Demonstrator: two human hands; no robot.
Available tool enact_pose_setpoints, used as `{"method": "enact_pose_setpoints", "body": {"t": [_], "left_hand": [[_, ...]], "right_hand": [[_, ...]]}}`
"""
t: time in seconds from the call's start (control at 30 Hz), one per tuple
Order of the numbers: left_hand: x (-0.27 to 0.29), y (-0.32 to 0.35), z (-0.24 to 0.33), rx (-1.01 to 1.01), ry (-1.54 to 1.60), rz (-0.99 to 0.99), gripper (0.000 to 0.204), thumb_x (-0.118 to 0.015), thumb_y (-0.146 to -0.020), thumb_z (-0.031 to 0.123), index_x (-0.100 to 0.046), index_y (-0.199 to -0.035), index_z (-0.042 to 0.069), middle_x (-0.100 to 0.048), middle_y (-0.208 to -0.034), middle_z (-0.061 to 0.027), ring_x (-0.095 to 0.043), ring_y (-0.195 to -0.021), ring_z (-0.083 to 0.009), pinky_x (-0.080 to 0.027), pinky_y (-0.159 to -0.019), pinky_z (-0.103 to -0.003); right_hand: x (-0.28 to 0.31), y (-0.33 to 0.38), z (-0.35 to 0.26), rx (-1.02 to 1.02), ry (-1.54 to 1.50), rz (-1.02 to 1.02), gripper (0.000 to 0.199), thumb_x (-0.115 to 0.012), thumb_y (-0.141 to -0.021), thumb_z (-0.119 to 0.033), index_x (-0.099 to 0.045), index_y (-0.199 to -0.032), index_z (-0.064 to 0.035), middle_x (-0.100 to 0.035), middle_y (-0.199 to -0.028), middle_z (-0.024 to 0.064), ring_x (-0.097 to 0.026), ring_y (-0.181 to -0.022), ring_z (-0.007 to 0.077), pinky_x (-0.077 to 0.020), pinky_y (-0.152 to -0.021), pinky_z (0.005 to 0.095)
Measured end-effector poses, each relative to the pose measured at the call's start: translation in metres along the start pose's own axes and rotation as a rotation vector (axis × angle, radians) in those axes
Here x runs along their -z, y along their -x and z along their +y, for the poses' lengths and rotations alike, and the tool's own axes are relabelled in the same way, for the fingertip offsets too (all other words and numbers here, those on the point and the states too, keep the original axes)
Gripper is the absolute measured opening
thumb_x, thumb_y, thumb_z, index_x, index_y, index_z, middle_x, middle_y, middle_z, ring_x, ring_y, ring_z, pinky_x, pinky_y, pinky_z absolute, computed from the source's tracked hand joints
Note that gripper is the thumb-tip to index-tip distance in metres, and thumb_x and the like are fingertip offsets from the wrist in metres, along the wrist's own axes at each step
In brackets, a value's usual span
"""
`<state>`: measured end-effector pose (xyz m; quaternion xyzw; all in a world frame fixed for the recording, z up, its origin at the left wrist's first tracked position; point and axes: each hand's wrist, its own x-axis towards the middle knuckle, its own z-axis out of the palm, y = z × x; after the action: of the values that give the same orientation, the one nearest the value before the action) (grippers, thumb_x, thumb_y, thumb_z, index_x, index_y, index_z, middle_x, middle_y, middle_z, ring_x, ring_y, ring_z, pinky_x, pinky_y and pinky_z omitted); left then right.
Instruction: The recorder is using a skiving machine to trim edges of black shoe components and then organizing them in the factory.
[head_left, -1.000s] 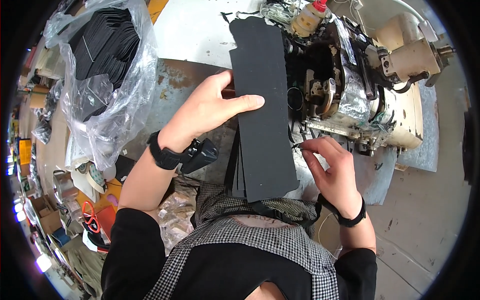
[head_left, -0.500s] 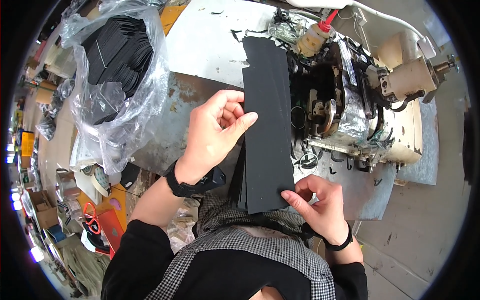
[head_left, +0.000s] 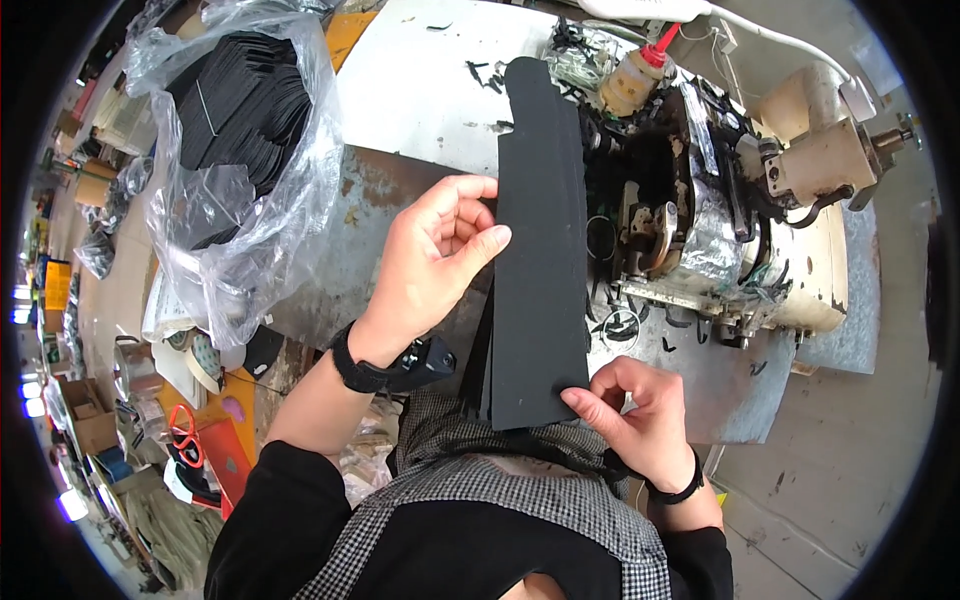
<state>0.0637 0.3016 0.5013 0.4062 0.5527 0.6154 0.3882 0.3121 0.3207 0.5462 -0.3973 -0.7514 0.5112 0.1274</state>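
A long black fabric strip (head_left: 540,250) lies lengthwise over the tabletop (head_left: 420,90), running from its far part to the near edge, just left of the sewing machine (head_left: 720,210). The left hand (head_left: 430,265) grips the strip's left edge at mid-length, fingers curled and thumb on its face. The right hand (head_left: 640,420) pinches the strip's near right corner between thumb and forefinger. A clear plastic bag (head_left: 230,200) of black pieces sits at the table's left edge.
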Motion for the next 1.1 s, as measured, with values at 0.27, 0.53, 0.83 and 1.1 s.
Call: {"method": "enact_pose_setpoints", "body": {"t": [0.27, 0.53, 0.83, 1.1], "left_hand": [[0.002, -0.002, 0.009, 0.038, 0.004, -0.016, 0.03, -0.064, -0.087, 0.001, -0.057, -0.116, -0.001, -0.061, -0.086, -0.0012, -0.058, -0.076, -0.0055, -0.049, -0.071, -0.02], [0.004, 0.001, 0.008, 0.085, 0.054, -0.025, 0.03, -0.064, -0.088, 0.005, -0.057, -0.116, 0.001, -0.062, -0.086, 0.0003, -0.057, -0.074, -0.0037, -0.047, -0.066, -0.019], [0.003, 0.001, 0.009, 0.091, 0.083, -0.029, 0.03, -0.064, -0.088, 0.006, -0.057, -0.117, 0.001, -0.062, -0.086, 0.0003, -0.056, -0.072, -0.0037, -0.046, -0.063, -0.019], [0.001, 0.003, 0.01, 0.12, 0.11, -0.032, 0.03, -0.063, -0.088, 0.005, -0.056, -0.117, 0.001, -0.064, -0.086, -0.0019, -0.057, -0.072, -0.0046, -0.047, -0.064, -0.02]], "right_hand": [[0.003, 0.0, 0.002, -0.001, -0.175, -0.04, 0.016, -0.073, -0.081, -0.008, -0.06, -0.074, -0.0017, -0.06, -0.065, 0.0001, -0.053, -0.058, 0.005, -0.0435, -0.055, 0.0208], [0.006, 0.005, 0.007, 0.012, -0.282, -0.118, 0.007, -0.068, -0.08, -0.003, -0.062, -0.083, -0.0012, -0.061, -0.07, 0.0002, -0.054, -0.064, 0.0066, -0.0449, -0.061, 0.0224], [0.005, 0.008, 0.012, 0.01, -0.327, -0.106, 0.012, -0.063, -0.077, 0.002, -0.063, -0.089, -0.0005, -0.063, -0.074, 0.0002, -0.056, -0.069, 0.0068, -0.046, -0.065, 0.0224], [0.006, 0.007, 0.01, 0.05, -0.25, -0.118, 0.013, -0.068, -0.076, 0.0, -0.063, -0.087, -0.0017, -0.064, -0.072, 0.0003, -0.058, -0.066, 0.0079, -0.0477, -0.063, 0.0232]]}}
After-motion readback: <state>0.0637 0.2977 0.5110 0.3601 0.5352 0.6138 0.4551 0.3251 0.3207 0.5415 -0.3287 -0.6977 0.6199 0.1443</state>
